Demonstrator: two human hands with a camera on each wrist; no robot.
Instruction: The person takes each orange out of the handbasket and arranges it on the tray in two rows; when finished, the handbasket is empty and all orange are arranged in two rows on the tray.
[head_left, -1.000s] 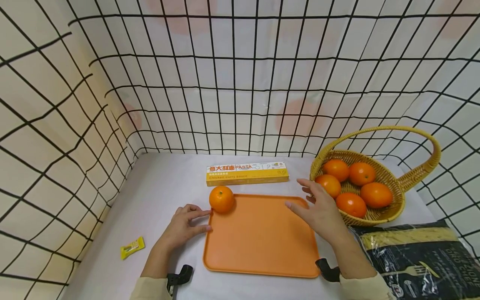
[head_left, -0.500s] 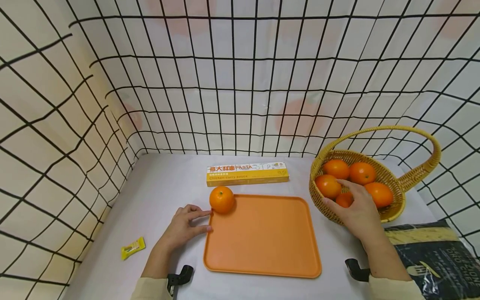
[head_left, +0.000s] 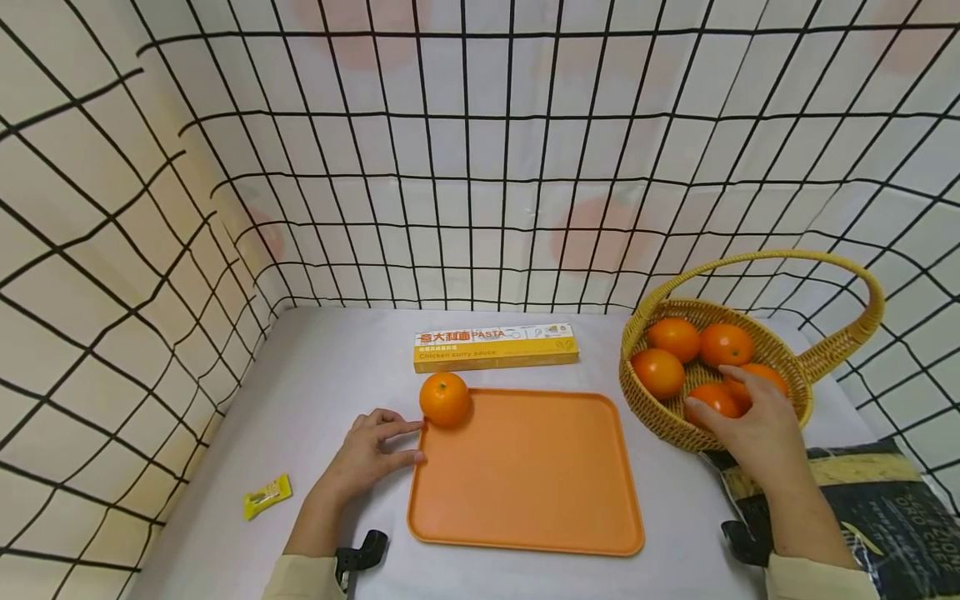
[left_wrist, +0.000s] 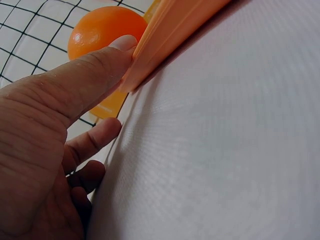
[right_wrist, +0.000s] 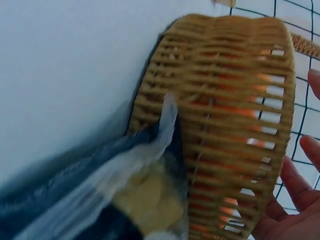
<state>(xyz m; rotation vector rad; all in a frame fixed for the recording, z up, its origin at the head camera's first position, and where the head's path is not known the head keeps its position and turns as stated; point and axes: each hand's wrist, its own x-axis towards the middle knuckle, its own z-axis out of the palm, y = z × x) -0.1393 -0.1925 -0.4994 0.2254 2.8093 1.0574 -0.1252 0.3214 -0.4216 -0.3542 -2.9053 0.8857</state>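
My left hand (head_left: 370,450) rests at the left edge of an orange tray (head_left: 525,475), thumb and forefinger touching its rim. In the left wrist view the thumb (left_wrist: 102,62) lies against the tray's side (left_wrist: 165,42). An orange (head_left: 444,399) sits in the tray's far left corner, just beyond this hand. On the right, my right hand (head_left: 761,429) reaches over the near rim of a wicker basket (head_left: 656,425), fingers spread over an orange (head_left: 711,402). Several more oranges (head_left: 657,372) lie in the basket. The right wrist view shows the basket's slatted side (right_wrist: 215,110) with fingers (right_wrist: 297,185) beyond its rim.
A yellow and white pasta box (head_left: 495,348) lies behind the tray. A small yellow packet (head_left: 267,497) is at the left. A dark pasta bag (head_left: 892,500) lies under the right forearm, against the basket. Black wire grid (head_left: 487,167) encloses the back and sides.
My right hand has moved right, from above the tray's right edge to over the oranges at the basket's near side. The left hand and the tray have stayed put.
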